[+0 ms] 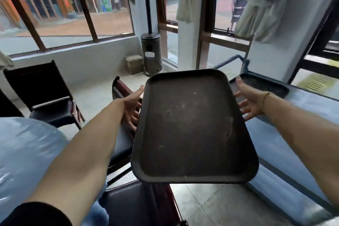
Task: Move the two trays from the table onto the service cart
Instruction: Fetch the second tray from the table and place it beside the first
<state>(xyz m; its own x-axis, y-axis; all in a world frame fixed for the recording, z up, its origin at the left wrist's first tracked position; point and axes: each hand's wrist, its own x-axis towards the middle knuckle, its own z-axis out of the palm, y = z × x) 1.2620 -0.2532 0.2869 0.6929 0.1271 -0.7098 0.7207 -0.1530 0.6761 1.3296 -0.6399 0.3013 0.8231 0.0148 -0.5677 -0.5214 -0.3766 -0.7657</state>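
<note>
A dark brown empty tray point(190, 130) hangs in the air in front of me, held flat between both hands. My left hand point(133, 104) grips its left rim, thumb on top and fingers underneath. My right hand point(249, 100) supports the right rim, with the fingers spread under the edge. A second dark tray point(264, 85) lies on the top shelf of the blue-grey service cart point(297, 134) at the right, partly hidden behind the held tray.
A table under a light blue plastic cover point(23, 154) is at the lower left. Dark chairs point(49, 95) stand left and below the tray. A patio heater point(151, 51) stands by the windows. The cart's handle point(238, 59) sticks up at its far end.
</note>
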